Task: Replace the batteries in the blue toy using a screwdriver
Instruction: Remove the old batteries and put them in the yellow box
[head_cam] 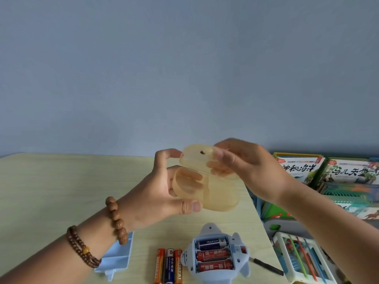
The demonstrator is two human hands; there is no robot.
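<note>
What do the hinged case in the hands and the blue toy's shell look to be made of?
Hinged case: likely translucent yellowish plastic, slightly glossy; the left hand gripping it shows through its wall.
Blue toy: apparently opaque moulded plastic, pale blue, smooth with a soft sheen; it has crisp moulded edges and a screw hole.

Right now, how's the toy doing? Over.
Left hand, right hand grip yellowish case. Blue toy lies open, three batteries inside. Three loose batteries beside it.
</note>
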